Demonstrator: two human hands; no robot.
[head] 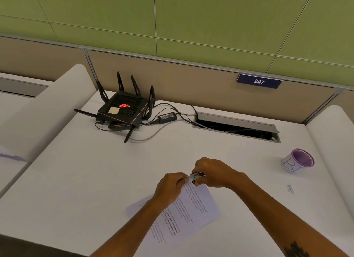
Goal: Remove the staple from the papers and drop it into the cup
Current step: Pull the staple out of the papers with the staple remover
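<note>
I see my left hand (168, 187) pinching the papers (183, 214), right hand (212, 173) fingers closed on a small dark tool (196, 177); cup (298, 162) far right on the counter (95, 180), router (122, 109) far left

Two bare forearms enter from the lower edge of the view, with no sleeve showing on either as far as the frame reaches. The left hand (169, 187) and the right hand (214, 173) are both ungloved, and no ring, watch or bracelet can be made out on the fingers or wrists. The right forearm carries a dark tattoo (296, 250) near the bottom edge, a branching, leaf-like mark partly cut off by the frame; its finer detail is too blurred to read.
</note>
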